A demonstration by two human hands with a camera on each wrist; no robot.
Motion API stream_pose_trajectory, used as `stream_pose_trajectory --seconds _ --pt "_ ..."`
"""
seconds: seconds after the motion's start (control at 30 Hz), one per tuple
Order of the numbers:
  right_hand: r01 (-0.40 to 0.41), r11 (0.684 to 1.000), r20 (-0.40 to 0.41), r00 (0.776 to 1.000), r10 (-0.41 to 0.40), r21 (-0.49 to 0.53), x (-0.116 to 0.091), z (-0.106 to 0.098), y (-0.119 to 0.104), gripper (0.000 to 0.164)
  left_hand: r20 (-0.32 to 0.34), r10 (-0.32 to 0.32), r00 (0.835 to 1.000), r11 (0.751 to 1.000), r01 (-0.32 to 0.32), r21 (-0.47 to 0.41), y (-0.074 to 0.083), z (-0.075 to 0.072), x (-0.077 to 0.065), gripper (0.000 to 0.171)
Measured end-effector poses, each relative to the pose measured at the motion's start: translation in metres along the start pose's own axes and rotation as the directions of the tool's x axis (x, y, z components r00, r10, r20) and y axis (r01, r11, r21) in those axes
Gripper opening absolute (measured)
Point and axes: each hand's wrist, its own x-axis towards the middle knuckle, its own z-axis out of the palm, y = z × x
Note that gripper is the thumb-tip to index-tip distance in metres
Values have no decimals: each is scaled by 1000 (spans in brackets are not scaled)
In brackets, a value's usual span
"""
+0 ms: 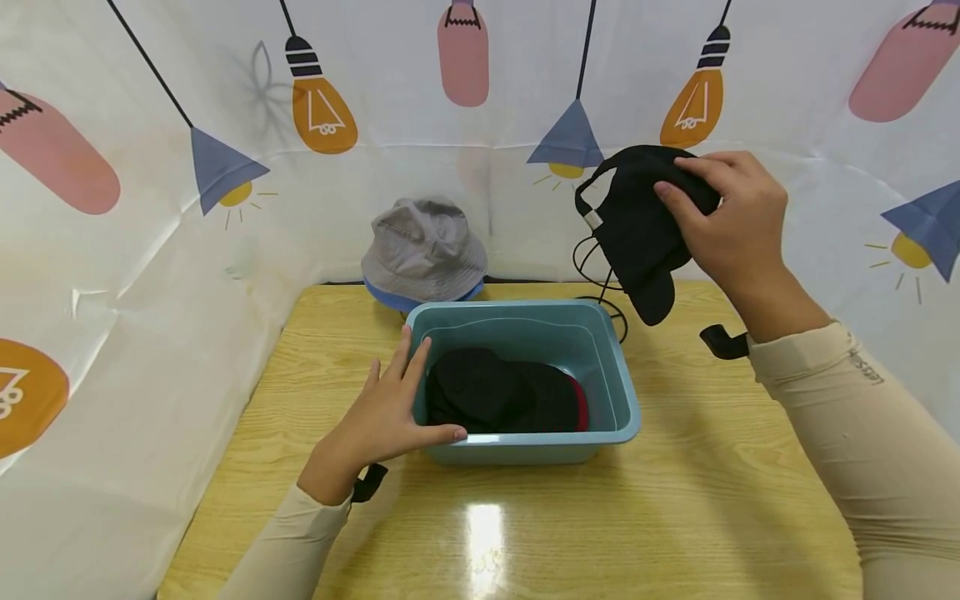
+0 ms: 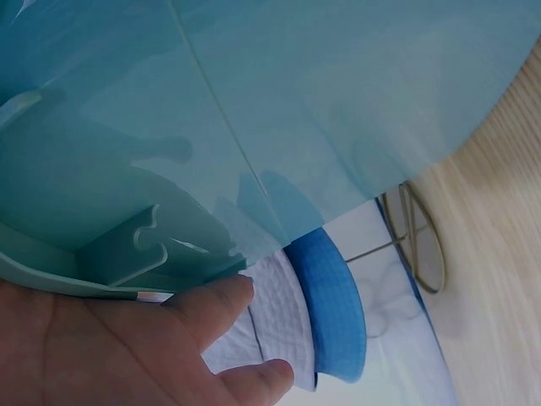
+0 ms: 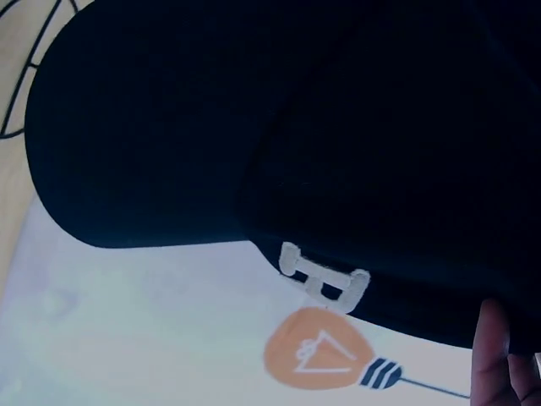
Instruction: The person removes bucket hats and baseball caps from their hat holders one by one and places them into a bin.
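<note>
High at the right, my right hand (image 1: 738, 212) pinches a black baseball cap (image 1: 637, 217) by its crown between thumb and fingers. The cap hangs above the table, brim downward, its strap opening to the left; a white emblem (image 3: 325, 279) shows in the right wrist view. My left hand (image 1: 382, 408) rests with straight, spread fingers on the front left corner of a blue-green plastic tub (image 1: 525, 450), thumb along the front rim. Inside the tub lies black headwear (image 1: 487, 387), a brim with a red edge at its right end.
Behind the tub, a grey bucket hat (image 1: 427, 250) sits over a blue brim (image 1: 393, 298). A thin black wire stand (image 1: 618, 321) stands at the tub's back right corner. Beneath is a wooden table (image 1: 720, 517), with a printed white cloth (image 1: 300, 208) hanging behind it.
</note>
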Motion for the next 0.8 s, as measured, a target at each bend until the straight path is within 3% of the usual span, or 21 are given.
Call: stream_pose_trajectory --seconds 0.57,0.8 --pt "55 997 -2 998 -55 62 -3 -14 -42 37 0 2 1000 1000 -2 -6 0 -1 1 131" --pt "149 987 -12 989 -149 51 -2 -19 -47 40 1 7 1000 1000 -7 1 0 0 1 131"
